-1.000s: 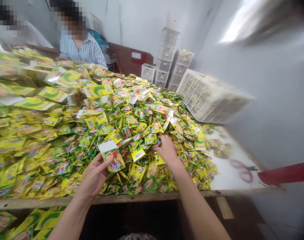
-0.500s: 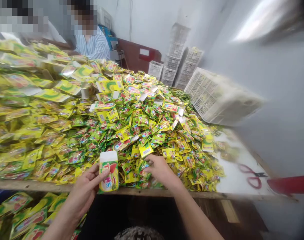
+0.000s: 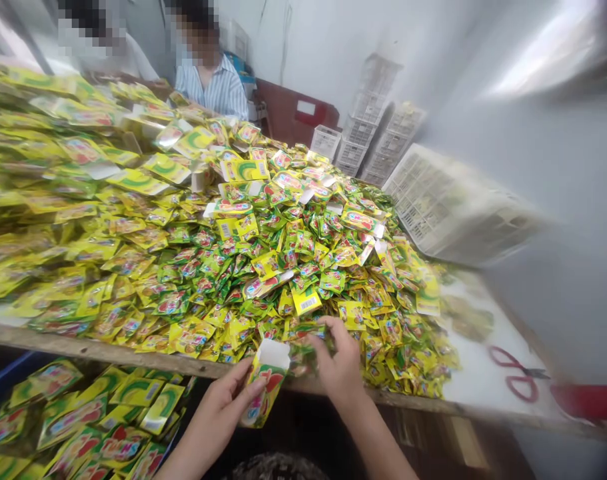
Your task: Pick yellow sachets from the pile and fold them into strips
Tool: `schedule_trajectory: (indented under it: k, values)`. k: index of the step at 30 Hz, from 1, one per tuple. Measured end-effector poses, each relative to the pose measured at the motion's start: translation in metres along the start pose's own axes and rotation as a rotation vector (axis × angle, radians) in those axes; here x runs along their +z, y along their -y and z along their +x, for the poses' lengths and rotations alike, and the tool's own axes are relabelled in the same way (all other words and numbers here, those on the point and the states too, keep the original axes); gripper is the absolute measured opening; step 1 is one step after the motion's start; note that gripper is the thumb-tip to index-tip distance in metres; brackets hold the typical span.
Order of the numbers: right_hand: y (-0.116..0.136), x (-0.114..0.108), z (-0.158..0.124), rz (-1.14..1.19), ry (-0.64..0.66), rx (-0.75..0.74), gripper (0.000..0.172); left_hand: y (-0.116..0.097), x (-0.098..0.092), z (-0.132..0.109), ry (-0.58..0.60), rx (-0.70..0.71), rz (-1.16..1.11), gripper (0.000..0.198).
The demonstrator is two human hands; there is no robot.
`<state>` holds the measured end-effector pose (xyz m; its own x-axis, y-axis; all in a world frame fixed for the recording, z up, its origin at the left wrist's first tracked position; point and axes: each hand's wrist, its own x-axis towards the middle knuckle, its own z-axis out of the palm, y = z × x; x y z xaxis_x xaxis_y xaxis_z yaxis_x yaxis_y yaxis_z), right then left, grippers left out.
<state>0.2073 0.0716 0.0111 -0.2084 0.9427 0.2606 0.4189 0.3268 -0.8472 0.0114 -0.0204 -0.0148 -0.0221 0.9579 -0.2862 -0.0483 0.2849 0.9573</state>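
Note:
My left hand (image 3: 232,395) grips a small yellow-green carton (image 3: 266,387) with a white flap standing up at its top. The carton is tilted, just in front of the table's near edge. To its right, my right hand (image 3: 339,360) pinches small green candy packets (image 3: 306,343), blurred by motion, close to the carton's top. How many packets are in the fingers I cannot tell. Behind both hands rises a large heap of yellow and green packets (image 3: 283,240), with several cartons lying on it, one a yellow carton showing a barcode (image 3: 307,301).
Below the table at left, a blue bin (image 3: 8,380) holds many filled cartons. Red-handled scissors (image 3: 520,380) lie on the table at right. A white plastic crate (image 3: 448,200) leans behind them, with stacked crates (image 3: 358,127) farther back. Two people sit across the heap, one in a striped shirt (image 3: 213,87).
The carton in my left hand has moved right and tilted. My right hand has lifted packets from the heap toward it. The whole view has shifted.

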Motion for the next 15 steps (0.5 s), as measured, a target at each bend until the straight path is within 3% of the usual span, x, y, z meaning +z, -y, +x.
schedule_trajectory:
  k: [3,10,12,15]
  values:
    - [0.015,-0.004,-0.004,0.14,0.087,-0.107,0.023,-0.002,0.013,-0.001,0.019,0.005,0.053,0.04]
    - [0.013,-0.02,-0.006,0.017,0.382,-0.143,0.012,0.004,0.029,-0.011,0.059,0.005,0.065,0.039]
    - [0.011,-0.024,-0.007,0.005,0.403,-0.135,0.011,0.003,0.033,-0.014,0.077,-0.003,0.032,0.037]
    - [0.01,-0.026,-0.014,0.073,0.325,-0.102,0.015,-0.005,0.04,-0.018,0.093,-0.065,-0.107,0.037]
